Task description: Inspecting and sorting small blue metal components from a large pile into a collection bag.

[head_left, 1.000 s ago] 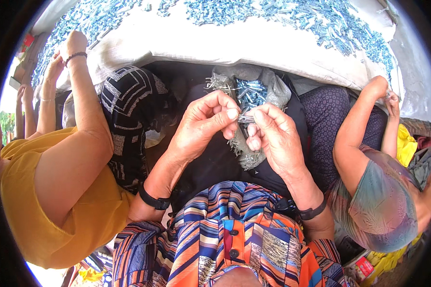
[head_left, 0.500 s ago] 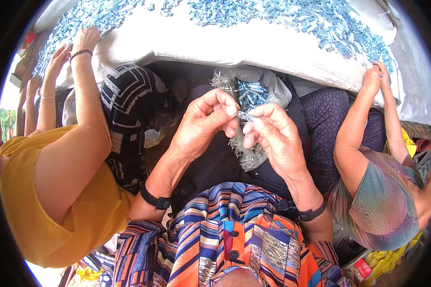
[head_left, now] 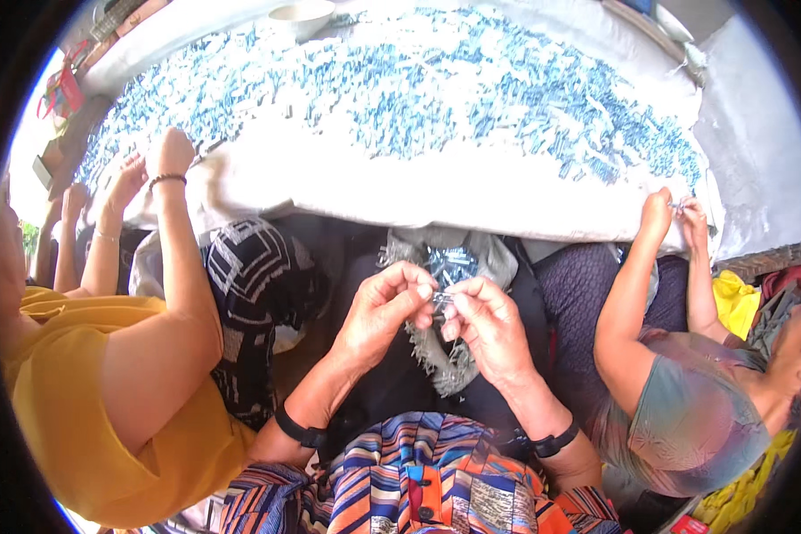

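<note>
Over my lap, my left hand [head_left: 380,311] pinches one end of a small clear, shiny piece [head_left: 442,299] between thumb and finger. The other end is in the closed fingertips of my right hand [head_left: 492,329]. Its exact kind is too small to make out. Just beyond my fingers, a grey woven sack [head_left: 498,255] lies open with blue shiny pieces [head_left: 450,262] inside. My fingers hide part of the sack, whose frayed edge [head_left: 449,378] hangs below them.
A white cloth-covered table [head_left: 347,191] ahead bears a wide spread of small blue pieces [head_left: 400,116] and a pale bowl [head_left: 301,16]. At left sits a person in a yellow top [head_left: 125,409]. A person in a patterned top [head_left: 703,418] sits at right, hands at the table edge.
The view has tilted up, showing more of the table and the bowl. My hands still hold the small piece between them, their fingertips slightly shifted.
</note>
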Tool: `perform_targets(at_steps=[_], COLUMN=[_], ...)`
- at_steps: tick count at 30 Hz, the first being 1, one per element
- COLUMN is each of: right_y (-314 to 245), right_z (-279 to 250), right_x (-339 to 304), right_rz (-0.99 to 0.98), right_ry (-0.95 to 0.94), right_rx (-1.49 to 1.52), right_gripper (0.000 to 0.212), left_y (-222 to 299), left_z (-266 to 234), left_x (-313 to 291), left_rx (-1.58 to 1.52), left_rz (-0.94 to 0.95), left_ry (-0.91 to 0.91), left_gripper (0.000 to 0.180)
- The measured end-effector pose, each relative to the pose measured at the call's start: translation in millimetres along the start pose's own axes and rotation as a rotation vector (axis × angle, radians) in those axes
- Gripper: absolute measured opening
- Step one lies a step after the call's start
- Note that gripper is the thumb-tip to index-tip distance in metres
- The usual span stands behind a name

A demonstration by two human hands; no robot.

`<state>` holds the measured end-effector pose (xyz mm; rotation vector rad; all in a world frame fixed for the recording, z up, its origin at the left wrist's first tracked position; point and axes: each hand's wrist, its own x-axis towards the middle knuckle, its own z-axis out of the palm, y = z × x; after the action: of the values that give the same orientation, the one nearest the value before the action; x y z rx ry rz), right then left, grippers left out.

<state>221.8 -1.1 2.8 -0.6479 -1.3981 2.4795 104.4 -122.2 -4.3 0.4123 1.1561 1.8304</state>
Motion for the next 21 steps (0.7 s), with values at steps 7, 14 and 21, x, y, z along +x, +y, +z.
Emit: perform_targets(at_steps=[7, 14, 21], right_y=[-15.8, -34.0, -55.8], right_z=[6.9, 19.6, 30.4], right_x=[24.0, 56.0, 100.8], right_rz=[-0.104, -0.230, -0.397], right_ry=[0.009, 0.033, -0.115], right_rx=[-0.106, -0.043, -0.576], right_gripper=[0.011, 0.007, 0.015], left_y=[13.8, 19.2, 33.3], left_z=[9.6, 3.2, -9.7], left_x=[20.3, 33.4, 58.6], left_rx=[0.058, 0.032, -0.226], left_rz=[0.068, 0.104, 0.171], left_ry=[0.142, 0.147, 0.235], left_gripper=[0.012, 0.021, 0.020])
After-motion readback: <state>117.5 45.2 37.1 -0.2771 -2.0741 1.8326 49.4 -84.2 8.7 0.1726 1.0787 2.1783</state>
